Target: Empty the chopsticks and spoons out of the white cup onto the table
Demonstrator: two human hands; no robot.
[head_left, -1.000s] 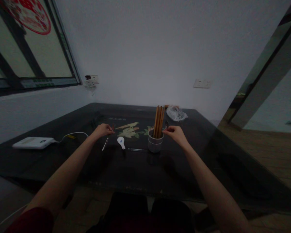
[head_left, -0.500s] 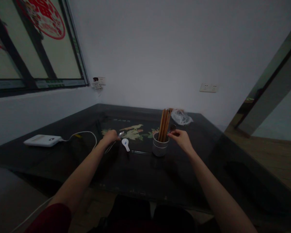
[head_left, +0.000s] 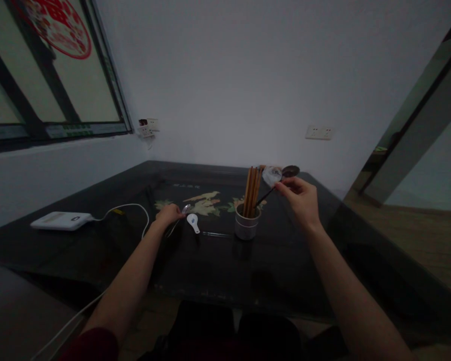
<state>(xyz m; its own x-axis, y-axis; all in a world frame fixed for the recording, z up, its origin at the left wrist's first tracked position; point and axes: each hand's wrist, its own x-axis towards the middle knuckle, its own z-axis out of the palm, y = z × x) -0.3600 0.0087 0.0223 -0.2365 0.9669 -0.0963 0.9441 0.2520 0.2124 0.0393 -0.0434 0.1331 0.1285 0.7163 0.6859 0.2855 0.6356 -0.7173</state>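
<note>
My right hand (head_left: 298,200) pinches the handle of a dark long-handled spoon (head_left: 290,171), its bowl raised to the upper right. The handle's lower end reaches the rim of a grey cup (head_left: 245,228). Several wooden chopsticks (head_left: 252,193) stand upright in that cup. On the left, my left hand (head_left: 169,214) is closed on a shiny metal spoon (head_left: 187,208) low over the table. Just right of it lies a white soup spoon (head_left: 193,222) with a small blue mark.
A white power bank (head_left: 62,220) with a white cable (head_left: 131,204) lies on the left of the dark table (head_left: 210,271). Behind the cup a clear plastic bag (head_left: 271,176) rests near the wall. Wall sockets (head_left: 318,133) are above the table's far edge.
My right hand has moved up and right, drawing the dark spoon partly out of the cup. My left hand stays almost in place with the metal spoon.
</note>
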